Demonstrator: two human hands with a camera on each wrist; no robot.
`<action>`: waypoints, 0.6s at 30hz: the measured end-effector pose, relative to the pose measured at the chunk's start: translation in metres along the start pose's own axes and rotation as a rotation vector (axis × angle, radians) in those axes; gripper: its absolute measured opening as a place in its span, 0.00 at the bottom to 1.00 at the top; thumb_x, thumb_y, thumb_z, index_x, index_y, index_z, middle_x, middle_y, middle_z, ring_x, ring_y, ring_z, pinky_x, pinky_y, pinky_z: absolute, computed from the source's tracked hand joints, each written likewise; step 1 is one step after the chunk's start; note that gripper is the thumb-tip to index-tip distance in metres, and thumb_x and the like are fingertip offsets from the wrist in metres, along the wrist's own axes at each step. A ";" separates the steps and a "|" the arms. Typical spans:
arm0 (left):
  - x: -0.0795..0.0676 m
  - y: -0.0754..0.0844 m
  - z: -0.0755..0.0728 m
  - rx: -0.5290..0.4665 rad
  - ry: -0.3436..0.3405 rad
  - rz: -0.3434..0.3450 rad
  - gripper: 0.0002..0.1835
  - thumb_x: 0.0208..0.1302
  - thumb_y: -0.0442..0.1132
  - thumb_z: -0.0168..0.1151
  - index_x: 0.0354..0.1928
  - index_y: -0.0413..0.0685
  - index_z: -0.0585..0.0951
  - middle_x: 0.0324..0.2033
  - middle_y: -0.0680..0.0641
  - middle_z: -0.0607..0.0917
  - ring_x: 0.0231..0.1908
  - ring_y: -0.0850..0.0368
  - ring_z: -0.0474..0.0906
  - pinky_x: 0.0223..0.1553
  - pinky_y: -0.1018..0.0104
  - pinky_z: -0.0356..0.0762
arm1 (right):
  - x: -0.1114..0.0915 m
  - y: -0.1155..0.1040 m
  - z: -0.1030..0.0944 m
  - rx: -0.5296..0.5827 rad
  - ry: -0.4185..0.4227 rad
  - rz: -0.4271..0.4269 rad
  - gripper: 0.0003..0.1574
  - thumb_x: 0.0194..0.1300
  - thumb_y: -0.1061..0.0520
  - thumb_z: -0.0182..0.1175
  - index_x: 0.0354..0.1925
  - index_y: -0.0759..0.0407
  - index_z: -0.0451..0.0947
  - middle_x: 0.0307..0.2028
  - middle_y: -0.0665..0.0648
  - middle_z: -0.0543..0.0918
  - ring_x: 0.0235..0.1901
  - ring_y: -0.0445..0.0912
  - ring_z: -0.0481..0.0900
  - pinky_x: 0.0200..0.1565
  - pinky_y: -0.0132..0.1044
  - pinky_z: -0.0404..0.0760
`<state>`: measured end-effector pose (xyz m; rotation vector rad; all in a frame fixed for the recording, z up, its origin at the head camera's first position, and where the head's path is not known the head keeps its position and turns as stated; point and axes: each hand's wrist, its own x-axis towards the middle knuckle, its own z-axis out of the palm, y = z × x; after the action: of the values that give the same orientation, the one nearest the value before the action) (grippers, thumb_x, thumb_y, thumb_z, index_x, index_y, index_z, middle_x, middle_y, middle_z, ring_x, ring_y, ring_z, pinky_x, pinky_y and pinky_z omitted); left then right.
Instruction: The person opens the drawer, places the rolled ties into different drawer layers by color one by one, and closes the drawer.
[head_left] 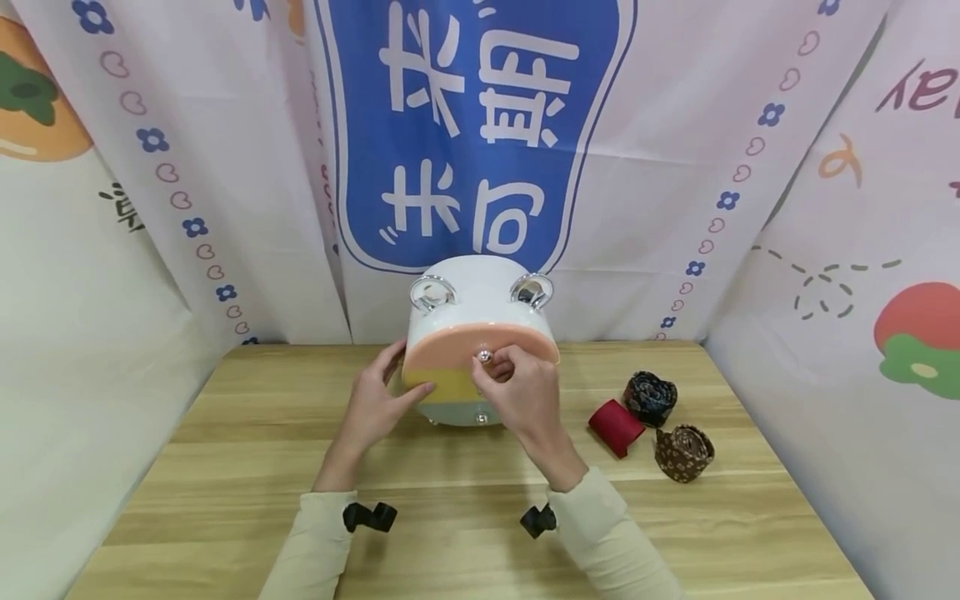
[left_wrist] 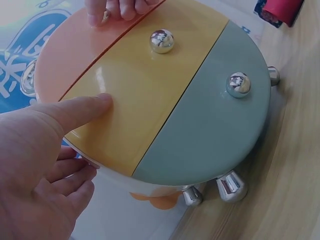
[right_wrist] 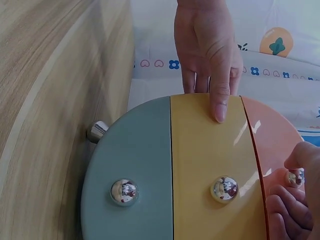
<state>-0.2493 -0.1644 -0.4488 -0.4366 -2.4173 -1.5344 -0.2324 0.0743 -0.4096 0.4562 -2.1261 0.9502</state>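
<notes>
A small rounded drawer box (head_left: 480,283) stands on the table, its front banded in pink, yellow and grey-green. Each drawer front carries a round silver knob. My right hand (head_left: 528,400) pinches the knob (right_wrist: 295,178) of the pink drawer (right_wrist: 274,127) between thumb and fingers. My left hand (head_left: 373,407) steadies the box's left side, its straight thumb pressing the yellow drawer (left_wrist: 135,95) and its fingers along the side wall. Below, the grey-green drawer (left_wrist: 210,120) is untouched. A thin reddish line shows between the pink and yellow fronts; whether it is a gap I cannot tell.
Right of the box lie a red rolled strip of cloth (head_left: 617,427), a black patterned roll (head_left: 650,398) and a brown patterned roll (head_left: 683,453), which look like neckties. Printed curtains (head_left: 660,208) hang behind and beside the wooden table (head_left: 247,467).
</notes>
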 end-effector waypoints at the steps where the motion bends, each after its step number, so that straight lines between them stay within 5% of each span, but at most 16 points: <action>1: 0.000 0.000 0.000 0.000 0.000 0.001 0.48 0.61 0.42 0.80 0.79 0.41 0.65 0.77 0.36 0.70 0.78 0.37 0.65 0.81 0.43 0.64 | 0.000 0.000 0.000 -0.006 0.007 -0.010 0.13 0.59 0.52 0.76 0.27 0.58 0.85 0.22 0.52 0.89 0.20 0.39 0.86 0.25 0.26 0.87; 18: -0.002 0.000 -0.002 -0.011 -0.002 0.019 0.47 0.61 0.42 0.80 0.79 0.43 0.66 0.77 0.38 0.71 0.78 0.37 0.66 0.81 0.41 0.64 | -0.004 -0.002 -0.005 -0.049 0.030 -0.079 0.13 0.59 0.53 0.75 0.25 0.56 0.83 0.20 0.50 0.87 0.19 0.39 0.84 0.24 0.29 0.86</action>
<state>-0.2477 -0.1661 -0.4490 -0.4623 -2.4003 -1.5410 -0.2259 0.0772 -0.4097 0.4950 -2.0836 0.8537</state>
